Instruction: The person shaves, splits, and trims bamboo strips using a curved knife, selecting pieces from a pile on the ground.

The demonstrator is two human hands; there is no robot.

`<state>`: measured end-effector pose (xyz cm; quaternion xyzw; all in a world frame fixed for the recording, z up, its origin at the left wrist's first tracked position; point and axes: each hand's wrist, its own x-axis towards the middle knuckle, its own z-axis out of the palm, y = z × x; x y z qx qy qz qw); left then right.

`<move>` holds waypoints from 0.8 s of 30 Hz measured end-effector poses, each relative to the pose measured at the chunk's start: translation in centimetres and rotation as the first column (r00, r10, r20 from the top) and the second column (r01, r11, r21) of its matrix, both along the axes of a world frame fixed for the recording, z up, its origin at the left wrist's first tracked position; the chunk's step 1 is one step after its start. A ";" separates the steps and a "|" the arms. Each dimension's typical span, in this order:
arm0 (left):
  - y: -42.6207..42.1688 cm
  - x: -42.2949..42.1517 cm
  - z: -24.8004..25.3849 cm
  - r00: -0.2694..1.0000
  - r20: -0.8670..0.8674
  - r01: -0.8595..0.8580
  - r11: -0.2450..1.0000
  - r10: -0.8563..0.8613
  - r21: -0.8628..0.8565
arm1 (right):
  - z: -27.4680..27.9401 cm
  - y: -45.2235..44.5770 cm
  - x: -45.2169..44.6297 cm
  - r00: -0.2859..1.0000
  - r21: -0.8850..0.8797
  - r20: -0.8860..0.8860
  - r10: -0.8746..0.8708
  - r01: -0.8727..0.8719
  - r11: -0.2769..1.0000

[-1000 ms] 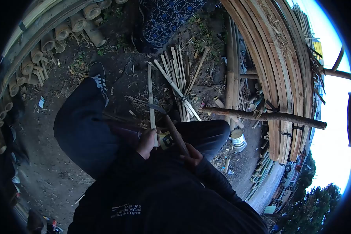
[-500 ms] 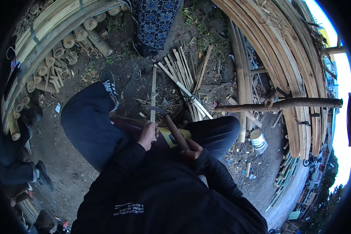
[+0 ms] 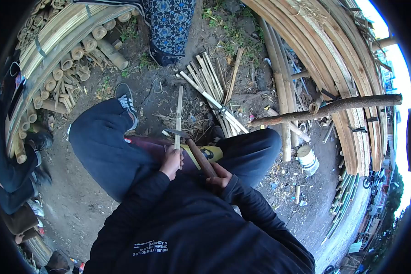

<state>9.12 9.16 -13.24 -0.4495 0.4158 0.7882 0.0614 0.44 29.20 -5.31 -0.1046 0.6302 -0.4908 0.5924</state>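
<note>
My left hand [image 3: 172, 162] is closed round the lower end of a pale bamboo strip [image 3: 179, 109], which points away from me over the ground. In my right hand [image 3: 220, 176] is a knife [image 3: 201, 156] with a long, thick wooden handle. Its short dark blade lies across the strip just beyond my left fingers; whether it cuts into the wood I cannot tell. A maroon and yellow sheet or sack [image 3: 147, 147] covers part of my lap under both hands. Ahead, a bundle of split bamboo strips [image 3: 208, 84] lies tied on the dirt.
Long bamboo slats [image 3: 322, 55] arch along the right, with a rough branch [image 3: 338, 109] jutting across them. A white bucket [image 3: 307, 160] stands beyond my right knee. Stacked bamboo poles [image 3: 90, 44] fill the left. Another person's legs [image 3: 13, 173] show at the left edge.
My head view has shifted slightly. Both hands keep hold of the strip and the knife, and the blade sits a little lower along the strip, nearer my left hand.
</note>
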 end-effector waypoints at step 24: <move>1.2 1.6 -5.3 0.952 -0.235 -0.165 0.975 0.196 0.146 | 1.5 -1.8 0.7 0.988 0.087 -0.112 0.107 -0.097 0.991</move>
